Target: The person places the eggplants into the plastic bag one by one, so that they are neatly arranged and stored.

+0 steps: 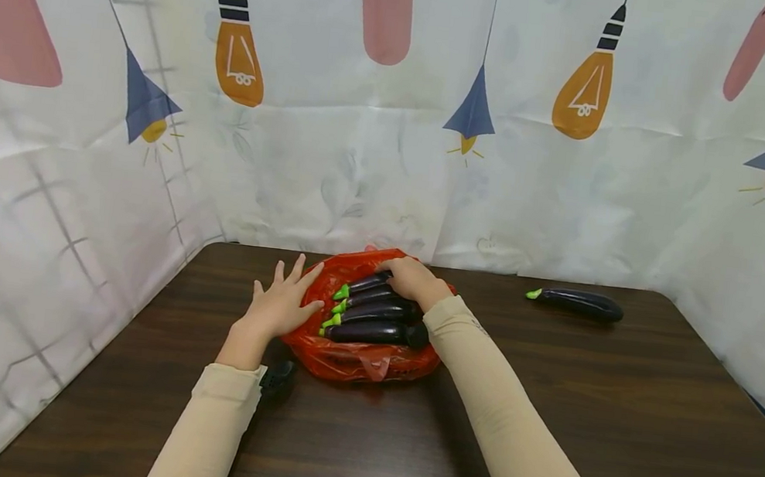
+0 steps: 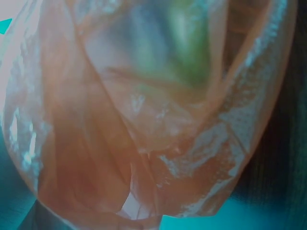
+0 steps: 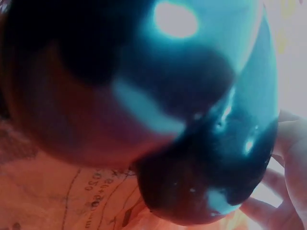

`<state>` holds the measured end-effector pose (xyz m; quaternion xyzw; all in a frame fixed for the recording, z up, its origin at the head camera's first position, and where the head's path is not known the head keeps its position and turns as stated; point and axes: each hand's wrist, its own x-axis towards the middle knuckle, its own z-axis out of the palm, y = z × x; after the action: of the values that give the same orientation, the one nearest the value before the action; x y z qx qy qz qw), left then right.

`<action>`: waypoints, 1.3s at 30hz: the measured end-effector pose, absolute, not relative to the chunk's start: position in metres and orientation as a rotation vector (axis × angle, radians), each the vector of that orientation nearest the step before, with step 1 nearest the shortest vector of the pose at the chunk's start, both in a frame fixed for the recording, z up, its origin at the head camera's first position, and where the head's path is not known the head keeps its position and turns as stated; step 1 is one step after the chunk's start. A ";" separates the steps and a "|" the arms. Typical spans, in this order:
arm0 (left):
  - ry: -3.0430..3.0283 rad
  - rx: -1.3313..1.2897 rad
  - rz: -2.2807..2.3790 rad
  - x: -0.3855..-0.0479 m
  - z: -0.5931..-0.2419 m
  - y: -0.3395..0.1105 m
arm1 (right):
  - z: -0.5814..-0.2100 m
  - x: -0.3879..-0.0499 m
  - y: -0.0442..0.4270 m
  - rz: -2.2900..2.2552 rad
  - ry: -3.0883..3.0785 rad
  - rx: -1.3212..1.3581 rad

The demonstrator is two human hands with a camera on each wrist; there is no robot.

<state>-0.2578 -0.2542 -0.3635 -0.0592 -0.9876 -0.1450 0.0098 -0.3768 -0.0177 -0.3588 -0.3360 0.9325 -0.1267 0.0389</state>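
Note:
A red plastic bag lies open on the table with several dark purple eggplants in it, their green stems pointing left. At its left rim, my left hand has its fingers spread and the thumb over the bag's edge. My right hand reaches into the back right of the bag and grips the rearmost eggplant. In the right wrist view, its fingers curl beside a glossy eggplant. Only the bag's film and a blurred green stem show in the left wrist view.
One more eggplant lies on the dark wooden table at the back right. A small black object is beside my left wrist, partly hidden. Printed curtains hang along the table's back and sides.

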 end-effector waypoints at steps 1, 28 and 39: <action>-3.083 -0.187 -0.453 -0.258 -0.364 -0.254 | -0.359 -0.376 -0.017 -0.398 2.853 -1.019; -3.096 -0.198 -0.484 -0.257 -0.362 -0.252 | -0.332 -0.371 0.013 -0.536 2.726 -1.104; -3.090 -0.212 -0.496 -0.258 -0.362 -0.252 | -0.316 -0.358 0.029 -0.618 2.692 -1.239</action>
<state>-0.2576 -0.2520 -0.3619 -0.0677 -0.9851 -0.1580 0.0025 -0.3579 0.0290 -0.3159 -0.4086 0.8878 -0.2039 0.0571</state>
